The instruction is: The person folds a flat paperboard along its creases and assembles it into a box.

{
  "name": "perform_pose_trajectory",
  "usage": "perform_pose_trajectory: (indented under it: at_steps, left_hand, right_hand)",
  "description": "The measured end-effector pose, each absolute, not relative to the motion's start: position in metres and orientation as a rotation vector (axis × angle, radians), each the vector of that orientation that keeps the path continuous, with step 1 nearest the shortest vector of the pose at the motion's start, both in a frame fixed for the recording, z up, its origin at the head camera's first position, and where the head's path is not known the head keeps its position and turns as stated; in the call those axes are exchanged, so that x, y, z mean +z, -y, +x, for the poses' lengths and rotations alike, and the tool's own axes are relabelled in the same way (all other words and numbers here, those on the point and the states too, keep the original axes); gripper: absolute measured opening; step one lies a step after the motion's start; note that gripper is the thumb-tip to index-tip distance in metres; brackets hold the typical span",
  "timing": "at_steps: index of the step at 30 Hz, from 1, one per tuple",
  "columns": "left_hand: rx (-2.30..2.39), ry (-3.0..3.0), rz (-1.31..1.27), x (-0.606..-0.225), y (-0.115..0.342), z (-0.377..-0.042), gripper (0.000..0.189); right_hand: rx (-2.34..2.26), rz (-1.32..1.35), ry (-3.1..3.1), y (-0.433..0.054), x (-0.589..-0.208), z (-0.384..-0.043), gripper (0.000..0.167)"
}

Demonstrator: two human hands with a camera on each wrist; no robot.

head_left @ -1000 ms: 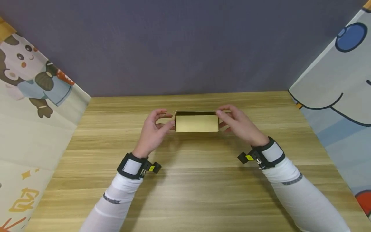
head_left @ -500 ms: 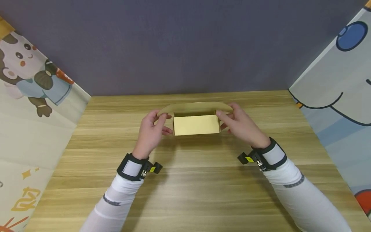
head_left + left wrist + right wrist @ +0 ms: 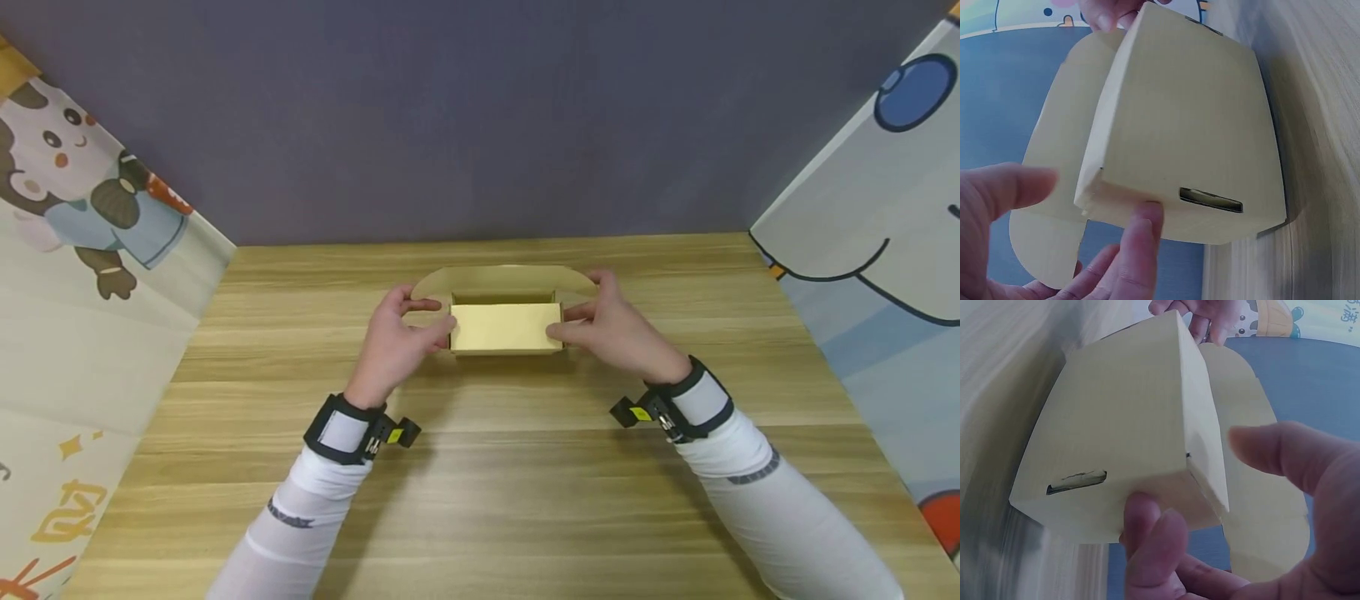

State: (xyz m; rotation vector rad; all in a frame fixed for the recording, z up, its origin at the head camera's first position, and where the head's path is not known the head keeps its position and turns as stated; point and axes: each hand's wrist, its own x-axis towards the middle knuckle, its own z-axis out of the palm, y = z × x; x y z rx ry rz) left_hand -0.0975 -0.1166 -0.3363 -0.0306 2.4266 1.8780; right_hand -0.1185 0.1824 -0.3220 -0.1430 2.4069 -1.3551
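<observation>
A small pale tan cardboard box is held between both hands. Behind its top stretches a long flap with rounded ends. My left hand holds the box's left end, thumb by the top panel's edge; in the left wrist view a finger presses the end panel beside a narrow slot. At the opposite end my right hand holds the box, thumb over the panel's right edge. The right wrist view shows a curled finger against that end panel. The box's inside is mostly hidden.
The box is over the far part of a wood-grain table. A dark blue-grey wall rises behind the table's far edge. Cartoon-printed panels stand along the sides. Both wrists wear camera straps.
The rounded flap, not visible a second ago, has come into view behind the box. The top panel has tilted more into view. Both thumbs have shifted lower towards the panel's ends.
</observation>
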Motion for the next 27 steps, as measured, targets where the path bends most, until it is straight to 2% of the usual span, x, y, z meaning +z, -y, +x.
perform_pose_trajectory:
  at_steps: [3,8,11,18,27]
  left_hand:
    - [1.820,-2.444,-0.035,-0.3386,0.1164,-0.0979,0.093]
    - [1.783,-2.465,-0.040,-0.3416,0.1164,-0.0990,0.094]
    - [1.767,-2.491,-0.025,-0.3423,0.1162,-0.1000,0.084]
    - [1.734,-2.520,-0.060,-0.3402,0.1152,-0.0986,0.045]
    - [1.680,-2.567,-0.044,-0.3403,0.1115,-0.0968,0.045]
  right_hand:
    - [-1.343,-0.141,-2.409,-0.1820,-0.3243,-0.1192,0.109]
    - [-1.315,-0.146,-2.429,-0.1814,-0.3285,-0.1205,0.107]
    - [-1.319,-0.149,-2.439,-0.1803,-0.3305,-0.1214,0.105]
    - [-1.334,-0.179,-2.446,-0.1782,-0.3306,-0.1205,0.100]
    - [-1.326,-0.251,-2.495,-0.1771,-0.3325,-0.1207,0.086]
